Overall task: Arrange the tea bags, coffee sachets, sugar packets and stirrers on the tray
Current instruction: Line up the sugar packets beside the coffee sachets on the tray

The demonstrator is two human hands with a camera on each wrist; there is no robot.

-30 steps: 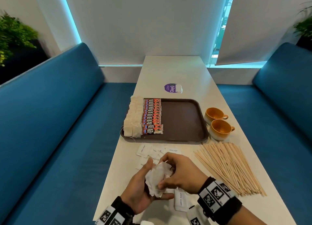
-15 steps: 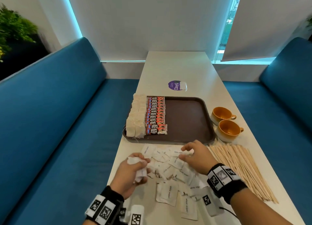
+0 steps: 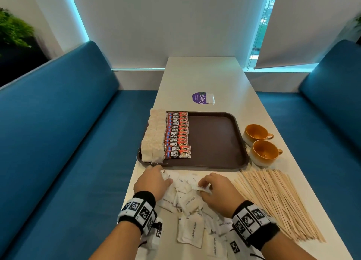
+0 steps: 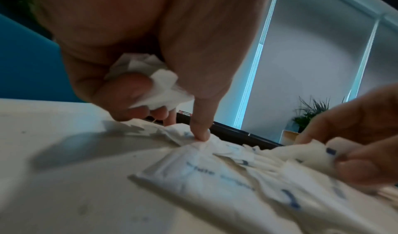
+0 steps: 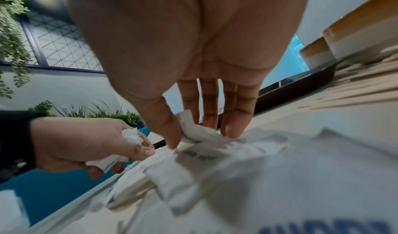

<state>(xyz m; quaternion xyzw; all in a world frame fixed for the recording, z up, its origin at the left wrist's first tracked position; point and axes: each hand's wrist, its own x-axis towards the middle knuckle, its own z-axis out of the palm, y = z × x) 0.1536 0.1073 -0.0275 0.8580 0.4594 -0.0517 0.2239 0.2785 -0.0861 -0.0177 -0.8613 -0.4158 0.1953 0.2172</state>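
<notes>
here, left hand grips crumpled paper sugar packets; right hand pinches a flat one.

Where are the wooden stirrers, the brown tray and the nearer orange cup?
wooden stirrers [image 3: 277,203], head view, middle of the pile.
brown tray [image 3: 214,138], head view, bare floor.
nearer orange cup [image 3: 263,152], head view, inside the bowl.

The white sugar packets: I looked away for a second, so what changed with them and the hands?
Both hands dropped from mid-air to the table. The left hand keeps its bunch of white sugar packets and now presses a forefinger on the loose pile. The right hand let go of that bunch and pinches a packet from the pile. The brown plastic tray, wooden stirrers and orange cups are unchanged.
</notes>
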